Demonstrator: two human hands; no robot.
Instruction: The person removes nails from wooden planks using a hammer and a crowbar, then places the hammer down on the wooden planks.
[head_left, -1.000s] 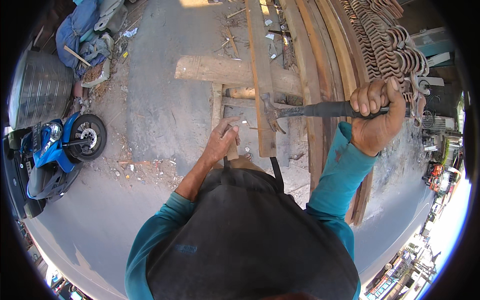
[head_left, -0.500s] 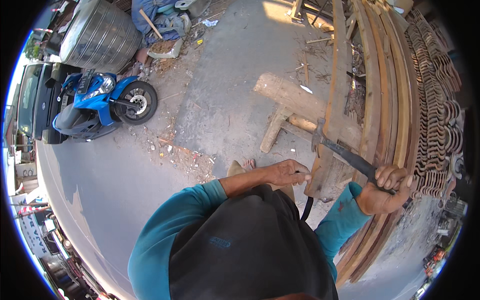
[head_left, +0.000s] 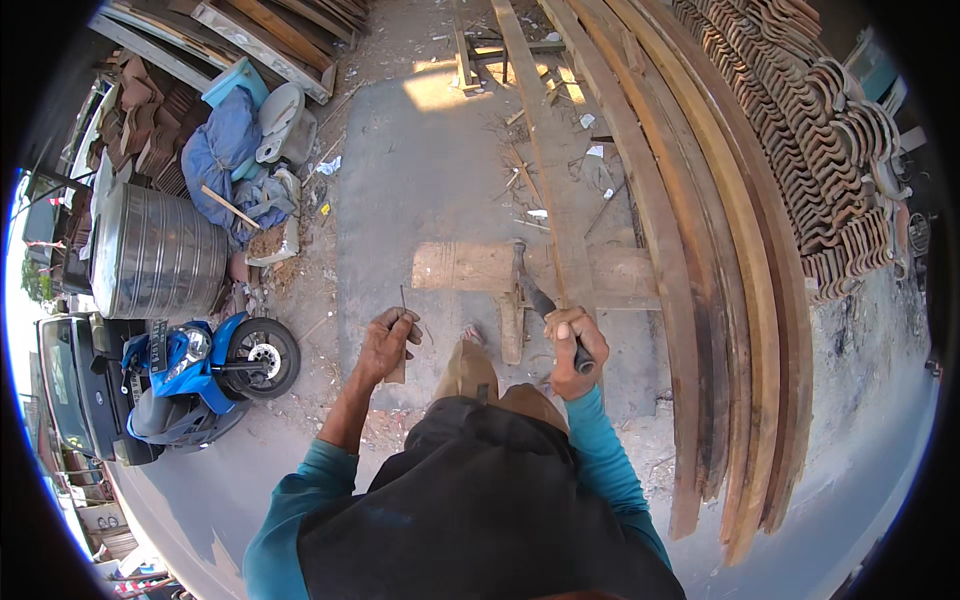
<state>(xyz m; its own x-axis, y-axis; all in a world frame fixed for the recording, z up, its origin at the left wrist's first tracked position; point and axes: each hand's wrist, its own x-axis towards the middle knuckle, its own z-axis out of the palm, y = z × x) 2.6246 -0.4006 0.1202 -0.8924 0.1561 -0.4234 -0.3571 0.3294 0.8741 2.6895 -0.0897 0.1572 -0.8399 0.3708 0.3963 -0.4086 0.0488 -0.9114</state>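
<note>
My right hand [head_left: 577,350] is wrapped round the dark handle of a claw hammer [head_left: 537,296]. The hammer's head overlaps a thick wooden beam [head_left: 460,266], which rests on short wooden legs [head_left: 511,330]; I cannot tell whether they touch. My left hand [head_left: 388,345] is closed, off to the left and nearer to me than the beam. From its fingers stick thin, dark, nail-like pieces [head_left: 404,296], too small to make out surely. A long plank [head_left: 545,150] runs away from me across the beam, its near end partly behind my right hand.
Long timbers [head_left: 700,270] lie side by side on the right, next to stacked curved roof tiles [head_left: 800,170]. On the left stand a blue motorbike [head_left: 190,375], a dark car [head_left: 85,385] and a ribbed metal tank [head_left: 160,255]. Blue sheeting [head_left: 222,145] lies behind.
My view has swung rightward. My left hand has gone from beside the plank's near end to the left, away from it. My right hand has brought the hammer in front of me, over the beam.
</note>
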